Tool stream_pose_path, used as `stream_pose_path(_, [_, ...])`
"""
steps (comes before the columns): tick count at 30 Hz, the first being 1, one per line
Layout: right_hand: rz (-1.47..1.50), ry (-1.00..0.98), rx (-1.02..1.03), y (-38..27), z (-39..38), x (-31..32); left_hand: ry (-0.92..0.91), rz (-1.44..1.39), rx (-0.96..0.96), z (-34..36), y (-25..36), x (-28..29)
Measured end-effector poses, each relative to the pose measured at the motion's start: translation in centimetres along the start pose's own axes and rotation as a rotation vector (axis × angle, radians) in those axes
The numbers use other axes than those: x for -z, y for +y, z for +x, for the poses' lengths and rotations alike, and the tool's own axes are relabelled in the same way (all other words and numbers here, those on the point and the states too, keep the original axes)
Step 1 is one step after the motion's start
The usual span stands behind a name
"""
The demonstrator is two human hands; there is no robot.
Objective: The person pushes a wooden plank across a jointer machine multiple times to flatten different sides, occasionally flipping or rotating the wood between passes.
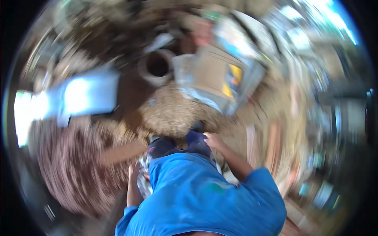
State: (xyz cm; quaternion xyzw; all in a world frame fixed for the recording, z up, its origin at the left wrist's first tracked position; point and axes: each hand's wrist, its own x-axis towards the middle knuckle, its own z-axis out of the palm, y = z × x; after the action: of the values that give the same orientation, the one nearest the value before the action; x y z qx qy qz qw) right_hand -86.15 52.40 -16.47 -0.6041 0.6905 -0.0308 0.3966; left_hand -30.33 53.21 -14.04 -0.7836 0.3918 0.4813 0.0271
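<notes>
My right hand (213, 140) is against the side of my right leg, at the dark blue trousers (197, 143). Its fingers look bent toward the cloth, but blur hides whether they grip anything. At my left side, my left hand (134, 170) hangs low, close to a crumpled whitish sheet or bag (144, 179). Motion smears its fingers, so I cannot tell what they hold, if anything. A flat reddish-brown slab (122, 153) lies on the ground just beyond that hand.
Ahead stand a round, thick-rimmed vessel (168, 74) with a dark opening and a cardboard piece (208, 69) with a yellow patch. A pale blue-white panel (90, 94) and a reddish-brown heap (75, 165) lie left. Long boards (273, 145) lie right.
</notes>
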Motion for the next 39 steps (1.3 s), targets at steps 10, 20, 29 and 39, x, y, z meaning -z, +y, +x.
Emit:
stream_pose_path(10, [-0.411,-0.480,0.138,-6.2,8.2,1.8,0.531,-0.409,0.462,2.5,-20.2,-8.4])
stream_pose_path(20, [-0.096,-0.681,-0.682,-12.9,5.2,0.5,0.820,-1.187,0.519,27.0,-34.7,-3.6])
stream_pose_path(29, [0.019,-0.575,-0.968,-13.2,4.5,-1.7,1.001,-1.631,0.544,42.6,-41.2,2.3])
stream_pose_path(39, [-0.026,-0.582,-0.795,-20.3,9.5,-8.5,0.828,-1.101,0.424,38.2,-33.3,4.3])
